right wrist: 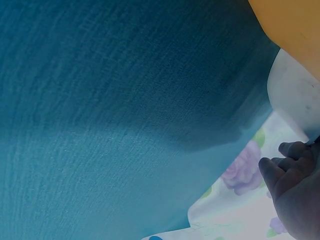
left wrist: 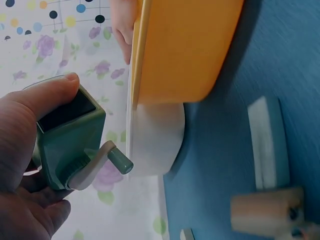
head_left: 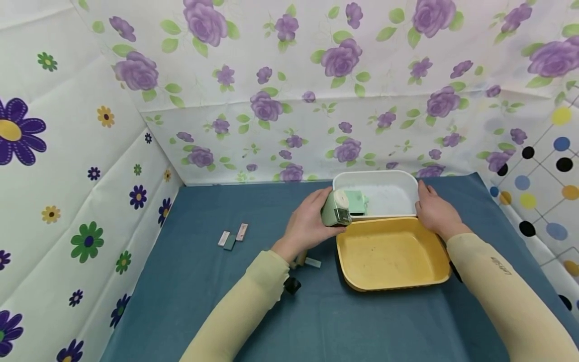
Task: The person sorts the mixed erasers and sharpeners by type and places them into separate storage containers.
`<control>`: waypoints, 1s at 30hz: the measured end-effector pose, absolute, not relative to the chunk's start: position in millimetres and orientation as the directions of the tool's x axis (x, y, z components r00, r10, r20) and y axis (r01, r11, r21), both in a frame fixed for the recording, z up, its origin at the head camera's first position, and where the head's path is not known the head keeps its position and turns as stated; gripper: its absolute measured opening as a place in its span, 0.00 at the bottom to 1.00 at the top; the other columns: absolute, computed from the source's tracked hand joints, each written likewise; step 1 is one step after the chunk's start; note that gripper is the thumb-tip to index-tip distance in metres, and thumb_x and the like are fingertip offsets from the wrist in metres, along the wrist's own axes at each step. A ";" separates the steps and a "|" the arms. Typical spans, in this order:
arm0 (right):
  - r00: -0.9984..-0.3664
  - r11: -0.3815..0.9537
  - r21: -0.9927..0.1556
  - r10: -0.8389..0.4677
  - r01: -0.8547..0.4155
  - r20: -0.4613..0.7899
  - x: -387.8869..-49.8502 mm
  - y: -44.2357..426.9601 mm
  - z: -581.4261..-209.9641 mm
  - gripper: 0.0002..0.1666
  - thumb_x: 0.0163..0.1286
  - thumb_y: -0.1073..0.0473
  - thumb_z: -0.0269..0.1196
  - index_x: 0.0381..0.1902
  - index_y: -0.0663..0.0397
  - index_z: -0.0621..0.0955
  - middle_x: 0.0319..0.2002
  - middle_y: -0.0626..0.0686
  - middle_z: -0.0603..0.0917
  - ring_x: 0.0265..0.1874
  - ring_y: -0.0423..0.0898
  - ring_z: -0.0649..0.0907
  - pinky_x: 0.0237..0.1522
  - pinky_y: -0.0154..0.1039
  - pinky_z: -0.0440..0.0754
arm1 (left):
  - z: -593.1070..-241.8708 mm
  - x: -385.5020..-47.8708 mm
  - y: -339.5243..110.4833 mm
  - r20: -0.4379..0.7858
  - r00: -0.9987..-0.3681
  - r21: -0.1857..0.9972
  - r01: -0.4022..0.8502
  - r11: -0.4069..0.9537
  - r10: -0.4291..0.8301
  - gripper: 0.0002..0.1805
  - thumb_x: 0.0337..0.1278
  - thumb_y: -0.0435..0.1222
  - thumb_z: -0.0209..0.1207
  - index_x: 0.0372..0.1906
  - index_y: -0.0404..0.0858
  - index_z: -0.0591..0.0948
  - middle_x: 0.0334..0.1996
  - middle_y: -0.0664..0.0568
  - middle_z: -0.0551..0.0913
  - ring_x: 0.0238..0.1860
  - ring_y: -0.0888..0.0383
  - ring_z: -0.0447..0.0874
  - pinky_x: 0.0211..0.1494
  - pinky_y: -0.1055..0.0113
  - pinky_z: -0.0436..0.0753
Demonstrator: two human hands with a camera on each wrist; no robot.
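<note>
My left hand [head_left: 312, 218] grips a green pencil sharpener [head_left: 335, 208] with a hand crank. It is held above the left end of a white tray [head_left: 375, 174]. In the left wrist view the sharpener [left wrist: 75, 137] shows its crank and a dark window, with the thumb over its top. A mint-green object [head_left: 356, 202] lies inside the white tray at its left. At the tray's right end my right hand [head_left: 436, 211] holds the rim. The right wrist view shows that hand [right wrist: 295, 185] only partly, at the frame's edge.
A yellow tray [head_left: 393, 254] stands in front of the white one. Several small blocks, such as a pink-topped one [head_left: 242, 232], lie on the blue cloth to the left. A black object [head_left: 292, 285] and a pale bar [head_left: 313, 262] are near the left forearm.
</note>
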State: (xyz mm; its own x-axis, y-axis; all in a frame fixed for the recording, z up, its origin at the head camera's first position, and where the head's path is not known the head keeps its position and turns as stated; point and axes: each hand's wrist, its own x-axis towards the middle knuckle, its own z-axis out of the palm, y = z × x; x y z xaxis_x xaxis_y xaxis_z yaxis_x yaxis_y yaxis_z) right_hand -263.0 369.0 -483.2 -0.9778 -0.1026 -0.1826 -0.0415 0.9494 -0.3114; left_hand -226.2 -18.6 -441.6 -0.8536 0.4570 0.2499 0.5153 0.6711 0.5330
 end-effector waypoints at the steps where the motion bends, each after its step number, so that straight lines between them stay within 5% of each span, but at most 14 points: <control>1: -0.977 0.949 -0.313 -0.102 -0.039 -0.186 -263.2 370.0 -484.6 0.42 0.87 0.56 0.37 0.84 0.70 0.32 0.80 0.82 0.43 0.77 0.80 0.53 0.73 0.77 0.57 | -442.0 -226.3 -15.8 0.248 -0.853 0.535 0.516 0.669 0.460 0.58 0.54 0.55 0.80 0.85 0.42 0.63 0.77 0.48 0.71 0.71 0.49 0.76 0.66 0.51 0.83; 30: -0.984 0.945 -0.327 -0.076 -0.019 -0.160 -262.6 371.3 -488.2 0.42 0.88 0.56 0.38 0.85 0.67 0.33 0.81 0.80 0.45 0.78 0.78 0.54 0.74 0.76 0.58 | -442.3 -241.2 48.5 0.208 -0.833 0.476 0.545 0.691 0.513 0.59 0.55 0.57 0.79 0.86 0.45 0.61 0.78 0.50 0.69 0.73 0.50 0.74 0.70 0.55 0.81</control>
